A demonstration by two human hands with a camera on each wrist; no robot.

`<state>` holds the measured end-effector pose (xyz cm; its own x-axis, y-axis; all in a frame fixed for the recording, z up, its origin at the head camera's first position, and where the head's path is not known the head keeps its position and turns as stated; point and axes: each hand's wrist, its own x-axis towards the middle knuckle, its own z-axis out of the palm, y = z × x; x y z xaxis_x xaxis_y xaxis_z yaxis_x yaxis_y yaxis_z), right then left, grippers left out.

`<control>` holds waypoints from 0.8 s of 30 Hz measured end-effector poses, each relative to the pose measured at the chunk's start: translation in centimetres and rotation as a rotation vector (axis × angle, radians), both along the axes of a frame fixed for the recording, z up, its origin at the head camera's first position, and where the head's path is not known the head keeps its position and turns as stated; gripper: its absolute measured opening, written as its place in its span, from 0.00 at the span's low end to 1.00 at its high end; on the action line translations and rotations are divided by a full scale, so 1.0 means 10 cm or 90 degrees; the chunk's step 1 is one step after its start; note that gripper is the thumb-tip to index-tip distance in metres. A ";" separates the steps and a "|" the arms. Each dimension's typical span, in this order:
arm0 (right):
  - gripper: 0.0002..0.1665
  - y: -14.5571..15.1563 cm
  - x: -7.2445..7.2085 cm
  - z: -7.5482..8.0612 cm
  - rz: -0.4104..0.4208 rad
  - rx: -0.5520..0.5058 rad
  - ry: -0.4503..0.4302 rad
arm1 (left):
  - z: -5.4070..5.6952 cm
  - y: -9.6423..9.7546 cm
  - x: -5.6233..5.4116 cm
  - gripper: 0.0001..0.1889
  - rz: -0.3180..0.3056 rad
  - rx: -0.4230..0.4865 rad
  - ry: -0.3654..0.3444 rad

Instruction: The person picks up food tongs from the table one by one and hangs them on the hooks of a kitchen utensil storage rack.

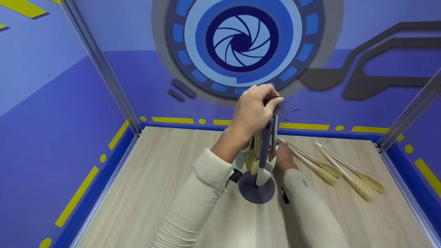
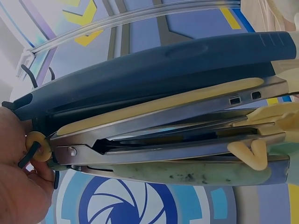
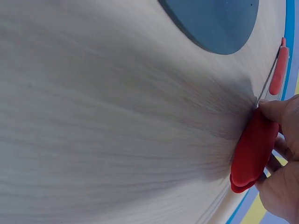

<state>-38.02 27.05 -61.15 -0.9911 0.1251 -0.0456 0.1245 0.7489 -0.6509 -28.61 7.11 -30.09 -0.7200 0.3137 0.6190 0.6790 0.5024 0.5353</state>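
My left hand (image 1: pixel 253 105) grips the hooked top of a dark utensil stand (image 1: pixel 256 196), which stands upright on its round base. Several tongs hang from its hooks; the left wrist view shows dark blue tongs (image 2: pixel 173 65), cream-handled tongs (image 2: pixel 163 100) and speckled green tongs (image 2: pixel 191 172) close by the fingers. Behind the stand, low near the tabletop, is my right hand (image 1: pixel 284 156), partly covered by the hanging tongs. In the right wrist view its thumb and fingers pinch the red head of tongs (image 3: pixel 254 149), whose red handle (image 3: pixel 279 70) shows farther off.
Two pairs of cream tongs, one pair (image 1: pixel 320 168) nearer the right hand and another pair (image 1: pixel 351 174) farther right, lie on the wooden table (image 1: pixel 144 193). Blue printed panels (image 1: pixel 131 79) and metal posts (image 1: pixel 100 58) enclose the table at the back and sides.
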 end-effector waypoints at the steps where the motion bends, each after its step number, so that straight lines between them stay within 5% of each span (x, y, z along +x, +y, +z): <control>1: 0.32 0.01 0.01 -0.01 0.002 -0.002 0.011 | 0.00 0.00 0.00 0.07 0.000 -0.001 0.000; 9: 0.05 0.09 0.10 -0.05 0.068 0.063 0.079 | 0.00 0.01 0.01 0.07 -0.001 0.003 -0.006; 18: 0.08 0.19 0.22 0.02 0.144 0.118 0.080 | 0.01 0.02 0.02 0.08 -0.004 0.006 -0.017; 24: 0.08 0.29 0.31 0.09 0.172 0.064 0.079 | 0.01 -0.01 0.02 0.07 0.000 0.006 -0.021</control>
